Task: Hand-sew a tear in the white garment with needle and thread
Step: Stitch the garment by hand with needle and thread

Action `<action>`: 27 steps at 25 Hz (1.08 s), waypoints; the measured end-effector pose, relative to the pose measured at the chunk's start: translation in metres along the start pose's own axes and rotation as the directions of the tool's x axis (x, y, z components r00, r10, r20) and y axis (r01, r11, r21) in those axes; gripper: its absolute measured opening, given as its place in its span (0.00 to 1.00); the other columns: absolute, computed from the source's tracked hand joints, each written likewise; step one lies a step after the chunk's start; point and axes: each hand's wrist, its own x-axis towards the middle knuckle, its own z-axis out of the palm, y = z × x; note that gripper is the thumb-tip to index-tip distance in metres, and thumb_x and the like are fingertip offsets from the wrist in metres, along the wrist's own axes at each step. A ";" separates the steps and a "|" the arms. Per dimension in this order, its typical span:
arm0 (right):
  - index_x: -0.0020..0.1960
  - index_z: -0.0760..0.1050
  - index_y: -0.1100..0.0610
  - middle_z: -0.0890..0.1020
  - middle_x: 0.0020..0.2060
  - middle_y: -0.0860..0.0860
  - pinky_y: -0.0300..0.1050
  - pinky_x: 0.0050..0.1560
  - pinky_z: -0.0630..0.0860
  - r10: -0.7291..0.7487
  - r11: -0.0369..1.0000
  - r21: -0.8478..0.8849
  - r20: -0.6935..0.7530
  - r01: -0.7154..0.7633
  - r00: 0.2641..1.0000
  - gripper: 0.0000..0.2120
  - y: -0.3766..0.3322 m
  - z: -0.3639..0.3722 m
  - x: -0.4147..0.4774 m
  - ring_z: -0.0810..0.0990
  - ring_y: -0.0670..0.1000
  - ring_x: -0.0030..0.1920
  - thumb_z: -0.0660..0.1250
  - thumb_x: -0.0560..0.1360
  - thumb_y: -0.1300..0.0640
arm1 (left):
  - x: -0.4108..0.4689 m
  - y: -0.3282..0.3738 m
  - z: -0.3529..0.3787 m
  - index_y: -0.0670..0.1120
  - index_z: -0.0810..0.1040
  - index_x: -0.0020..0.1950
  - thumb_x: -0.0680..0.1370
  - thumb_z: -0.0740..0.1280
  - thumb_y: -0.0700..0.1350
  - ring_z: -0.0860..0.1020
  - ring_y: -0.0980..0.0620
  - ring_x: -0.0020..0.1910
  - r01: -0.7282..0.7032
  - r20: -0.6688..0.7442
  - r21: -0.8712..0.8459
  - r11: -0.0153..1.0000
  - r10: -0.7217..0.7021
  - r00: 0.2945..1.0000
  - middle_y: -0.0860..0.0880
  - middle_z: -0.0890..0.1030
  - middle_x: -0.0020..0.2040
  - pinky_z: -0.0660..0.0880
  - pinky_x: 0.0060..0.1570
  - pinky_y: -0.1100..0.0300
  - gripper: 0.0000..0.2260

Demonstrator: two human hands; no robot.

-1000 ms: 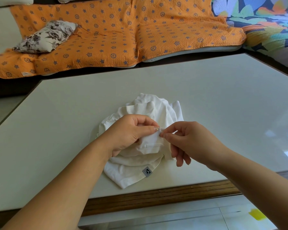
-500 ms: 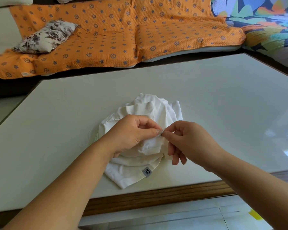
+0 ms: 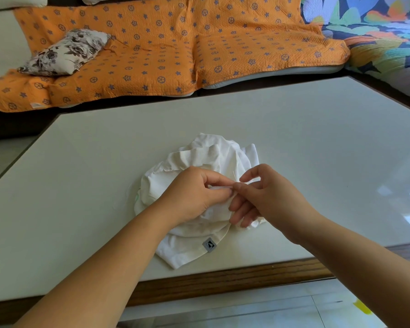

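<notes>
A crumpled white garment [image 3: 206, 155] with a small grey label [image 3: 209, 244] lies on the white table [image 3: 294, 143]. My left hand [image 3: 194, 192] pinches a fold of the cloth between thumb and forefinger. My right hand [image 3: 263, 197] meets it fingertip to fingertip and holds a thin needle [image 3: 234, 175], whose tip sticks up just above the fingers. The thread is too fine to make out clearly; a faint strand shows left of the garment. The tear is hidden under the fingers.
The table has a wooden front edge [image 3: 223, 282]. Behind it stands a sofa with an orange patterned cover [image 3: 166, 48], a floral cushion [image 3: 64, 52] at the left and a colourful leaf-print cover [image 3: 376, 31] at the right. Tiled floor shows below.
My right hand has moved a little left and up against my left fingertips, and the needle tip now pokes up between them. The garment has stayed in place.
</notes>
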 end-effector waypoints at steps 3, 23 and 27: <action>0.55 0.70 0.61 0.86 0.36 0.58 0.50 0.38 0.83 0.000 0.999 0.050 0.040 -0.002 0.999 0.05 0.000 -0.002 0.003 0.86 0.60 0.36 0.63 0.82 0.59 | 0.000 0.001 0.002 0.57 0.84 0.46 0.77 0.71 0.42 0.78 0.71 0.36 -0.009 -0.012 0.022 1.000 0.010 1.000 0.65 0.81 0.32 0.69 0.38 0.77 0.09; 0.48 0.70 0.61 0.84 0.44 0.61 0.54 0.54 0.82 0.030 0.830 0.523 -0.384 0.191 0.923 0.07 -0.001 -0.068 0.059 0.86 0.59 0.49 0.56 0.83 0.64 | 0.001 0.001 -0.004 0.53 0.85 0.47 0.76 0.72 0.43 0.83 0.63 0.49 0.155 0.124 -0.235 0.960 -0.128 0.984 0.56 0.86 0.46 0.75 0.44 0.73 0.05; 0.52 0.70 0.58 0.86 0.46 0.57 0.51 0.59 0.80 -0.007 0.928 0.312 -0.531 0.203 0.847 0.05 0.008 -0.080 0.068 0.87 0.52 0.47 0.56 0.83 0.60 | 0.001 0.001 -0.006 0.53 0.85 0.46 0.76 0.72 0.42 0.83 0.64 0.47 0.171 0.140 -0.235 0.957 -0.141 0.980 0.56 0.86 0.44 0.74 0.43 0.74 0.05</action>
